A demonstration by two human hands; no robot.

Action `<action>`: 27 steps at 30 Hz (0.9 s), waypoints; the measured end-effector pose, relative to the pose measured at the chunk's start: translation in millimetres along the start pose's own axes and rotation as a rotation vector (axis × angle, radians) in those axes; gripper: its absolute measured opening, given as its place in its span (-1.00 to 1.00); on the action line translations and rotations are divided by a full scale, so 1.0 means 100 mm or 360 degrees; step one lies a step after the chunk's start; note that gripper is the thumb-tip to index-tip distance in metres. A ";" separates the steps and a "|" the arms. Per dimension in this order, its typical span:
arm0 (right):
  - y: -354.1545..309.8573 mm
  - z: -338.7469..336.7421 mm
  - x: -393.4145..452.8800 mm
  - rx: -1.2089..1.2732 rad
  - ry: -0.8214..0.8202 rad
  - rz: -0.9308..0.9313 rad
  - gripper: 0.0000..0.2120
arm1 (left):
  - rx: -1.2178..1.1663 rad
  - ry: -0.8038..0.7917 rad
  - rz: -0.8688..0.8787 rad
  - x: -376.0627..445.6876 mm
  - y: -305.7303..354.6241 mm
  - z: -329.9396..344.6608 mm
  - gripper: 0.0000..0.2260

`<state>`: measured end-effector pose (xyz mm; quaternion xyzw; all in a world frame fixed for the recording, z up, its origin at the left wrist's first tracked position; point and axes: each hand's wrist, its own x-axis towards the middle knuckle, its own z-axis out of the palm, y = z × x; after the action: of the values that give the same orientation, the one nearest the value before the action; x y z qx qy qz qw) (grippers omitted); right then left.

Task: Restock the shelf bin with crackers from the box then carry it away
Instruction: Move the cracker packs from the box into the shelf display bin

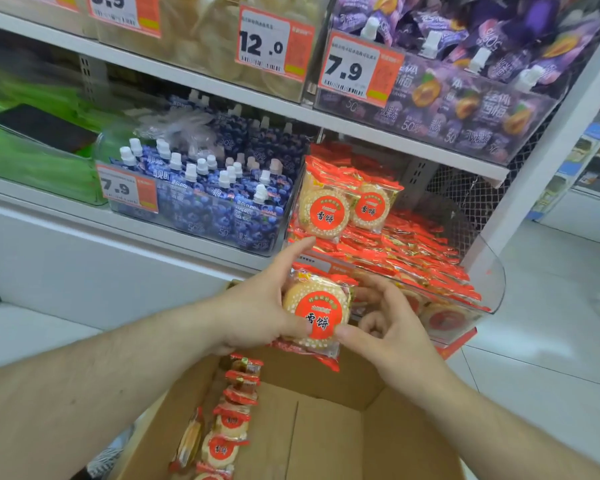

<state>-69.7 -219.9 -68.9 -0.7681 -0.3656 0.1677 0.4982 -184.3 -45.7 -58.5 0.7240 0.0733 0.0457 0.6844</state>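
Cracker packet (317, 315) between both hands, box (326, 438) bottom cut off

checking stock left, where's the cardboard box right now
In the head view the cardboard box sits open at bottom centre, below both hands and the clear shelf bin, with a row of cracker packs along its left wall.

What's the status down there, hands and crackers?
Both hands, left and right, pinching one cracker packet. Bin nearly full. Box still holds a row. Nothing blocking.
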 end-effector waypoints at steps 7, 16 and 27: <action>-0.28 -0.23 0.22 0.0313 0.0131 0.0028 -0.71 | 0.0345 0.0317 0.0376 0.22 0.07 0.07 -0.08; -0.17 -0.73 1.27 -0.0025 0.0595 0.0155 -0.73 | 0.0637 0.0728 0.0186 0.47 0.04 -0.08 0.01; 0.01 -0.36 1.56 -0.0720 0.0720 0.0362 -0.81 | 0.0508 0.0694 0.0111 0.47 0.06 -0.06 -0.01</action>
<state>59.0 -129.7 -37.1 -0.9128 -0.1858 -0.0379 0.3617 -138.5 -32.5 -54.0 0.7978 0.2004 0.2120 0.5277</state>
